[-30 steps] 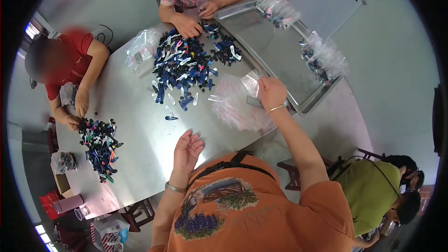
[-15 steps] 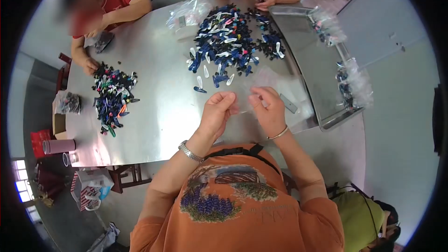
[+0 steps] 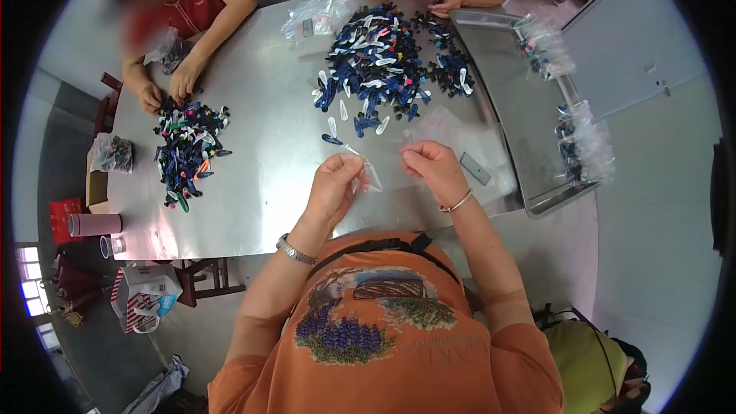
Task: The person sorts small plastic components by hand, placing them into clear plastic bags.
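Head view: left hand (image 3: 335, 182) and right hand (image 3: 433, 169) each pinch a small, clear, crinkled bag (image 3: 368, 175).

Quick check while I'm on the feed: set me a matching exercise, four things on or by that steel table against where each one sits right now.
Things:
1. big pile of hair clips
2. small clear bag
3. metal tray
4. pink cup

Places:
A. along the table's right edge, with filled bags at its rim
B. far middle of the table
C. beside the table's near left corner
D. at the left hand, with the right hand close by

Pairs: 1-B, 2-D, 3-A, 4-C
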A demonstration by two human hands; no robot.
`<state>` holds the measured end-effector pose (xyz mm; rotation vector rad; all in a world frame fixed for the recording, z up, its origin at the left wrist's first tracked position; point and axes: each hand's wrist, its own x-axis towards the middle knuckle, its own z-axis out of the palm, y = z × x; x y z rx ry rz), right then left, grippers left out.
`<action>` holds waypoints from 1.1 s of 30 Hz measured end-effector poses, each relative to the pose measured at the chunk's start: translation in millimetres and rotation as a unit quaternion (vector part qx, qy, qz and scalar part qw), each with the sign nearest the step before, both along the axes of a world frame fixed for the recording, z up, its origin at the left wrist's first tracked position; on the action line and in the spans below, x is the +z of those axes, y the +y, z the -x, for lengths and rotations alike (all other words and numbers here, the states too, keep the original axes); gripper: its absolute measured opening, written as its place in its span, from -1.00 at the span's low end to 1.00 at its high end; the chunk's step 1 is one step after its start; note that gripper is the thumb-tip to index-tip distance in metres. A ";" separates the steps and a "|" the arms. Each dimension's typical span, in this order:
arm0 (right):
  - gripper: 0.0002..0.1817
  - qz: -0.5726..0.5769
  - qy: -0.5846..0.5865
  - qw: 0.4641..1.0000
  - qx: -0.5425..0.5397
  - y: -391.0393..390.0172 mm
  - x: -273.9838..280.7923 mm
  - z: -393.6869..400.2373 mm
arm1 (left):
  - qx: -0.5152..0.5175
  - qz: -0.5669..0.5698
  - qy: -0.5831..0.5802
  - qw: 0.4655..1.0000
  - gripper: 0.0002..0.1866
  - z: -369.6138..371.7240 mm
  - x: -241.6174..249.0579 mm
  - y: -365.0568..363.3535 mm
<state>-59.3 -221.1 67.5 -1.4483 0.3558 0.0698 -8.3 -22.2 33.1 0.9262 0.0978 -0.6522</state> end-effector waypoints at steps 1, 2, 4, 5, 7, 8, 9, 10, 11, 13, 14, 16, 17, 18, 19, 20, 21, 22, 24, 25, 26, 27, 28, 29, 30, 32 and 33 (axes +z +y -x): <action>-0.83 0.001 0.000 1.000 0.000 -0.8 -0.9 1.0 | 0.000 0.001 0.000 1.000 -0.91 0.4 0.8 0.3; -0.84 0.010 -0.006 1.000 0.011 -1.8 -2.3 2.1 | 0.003 -0.014 -0.003 1.000 -0.91 0.8 2.0 0.5; -0.85 0.019 -0.013 0.999 0.024 -2.5 -3.7 2.6 | 0.009 -0.029 -0.006 1.000 -0.90 1.2 1.9 1.8; -0.85 0.027 -0.021 0.999 0.019 -2.2 -4.2 2.5 | 0.003 -0.037 -0.015 0.999 -0.90 1.0 0.3 3.0; -0.85 0.034 -0.030 0.999 0.016 -0.7 -5.1 1.4 | 0.000 -0.047 -0.023 0.999 -0.89 1.8 2.9 3.8; -0.84 0.015 -0.028 0.999 0.011 0.1 -5.5 1.0 | 0.013 -0.052 -0.013 0.998 -0.89 3.5 4.6 3.0; -0.84 -0.004 -0.027 1.000 0.005 0.9 -5.8 1.0 | 0.026 -0.058 -0.002 0.998 -0.89 4.8 7.9 2.5; -0.84 -0.005 -0.026 1.000 0.006 1.5 -5.5 1.4 | 0.027 -0.058 -0.001 0.998 -0.89 5.3 10.9 2.9; -0.84 -0.017 -0.029 0.999 0.014 2.1 -4.4 1.8 | 0.024 -0.061 -0.003 0.998 -0.90 5.6 13.9 3.2; -0.84 -0.029 -0.032 0.999 0.025 3.7 0.8 2.0 | 0.022 -0.065 -0.005 0.998 -0.90 4.7 18.4 4.2; -0.84 -0.034 -0.028 0.999 0.028 4.6 4.5 2.3 | 0.020 -0.065 0.005 0.998 -0.89 3.4 19.9 5.1; -0.84 -0.038 -0.023 0.998 0.033 5.7 5.8 2.9 | 0.019 -0.064 0.016 0.998 -0.89 1.1 17.8 8.0; -0.83 -0.019 -0.029 0.999 0.035 5.9 5.4 3.1 | 0.016 -0.060 0.007 0.998 -0.89 -0.5 13.9 10.1; -0.82 -0.001 -0.035 0.999 0.038 6.0 4.8 3.2 | 0.013 -0.056 -0.002 0.998 -0.88 -1.2 14.6 10.8; -0.82 -0.001 -0.035 0.999 0.039 6.4 3.8 3.5 | 0.014 -0.056 -0.001 0.998 -0.88 -0.9 15.4 10.5; -0.82 -0.002 -0.028 0.999 0.038 6.7 2.8 3.9 | 0.021 -0.069 0.007 0.997 -0.88 -0.4 16.6 9.6; -0.81 -0.002 -0.022 0.999 0.037 6.8 2.1 4.3 | 0.028 -0.081 0.015 0.996 -0.87 0.4 19.8 8.4; -0.81 -0.003 -0.021 0.999 0.037 7.1 2.1 4.2 | 0.028 -0.082 0.016 0.996 -0.87 1.1 22.5 7.6; -0.79 -0.010 0.000 0.999 0.035 7.6 2.2 3.2 | 0.030 -0.053 0.026 0.998 -0.87 2.2 25.8 6.5; -0.79 -0.011 0.001 0.999 0.035 7.3 0.9 3.1 | 0.030 -0.053 0.027 0.998 -0.87 1.8 24.7 5.9; -0.76 0.001 -0.015 0.999 0.049 6.8 -1.3 3.0 | 0.033 -0.060 0.009 0.998 -0.86 0.8 23.0 4.9; -0.73 0.013 -0.032 0.997 0.064 6.3 -3.2 2.8 | 0.036 -0.066 -0.009 0.997 -0.85 0.6 23.6 3.9; -0.73 0.013 -0.031 0.997 0.063 6.3 -4.7 2.1 | 0.035 -0.066 -0.008 0.997 -0.85 1.2 24.7 3.6; -0.69 0.034 -0.037 0.996 0.071 7.3 -6.0 1.1 | 0.023 -0.091 -0.034 0.995 -0.85 1.8 26.6 3.5; -0.64 0.056 -0.044 0.994 0.079 9.5 -5.5 0.0 | 0.012 -0.117 -0.061 0.991 -0.84 2.3 28.4 3.2; -0.57 0.149 -0.091 0.984 0.032 20.7 -4.1 -1.1 | 0.023 -0.138 -0.043 0.989 -0.84 1.8 28.0 0.5; -0.51 0.240 -0.138 0.961 -0.016 25.1 -2.3 -1.6 | 0.034 -0.160 -0.024 0.986 -0.84 0.5 27.5 0.4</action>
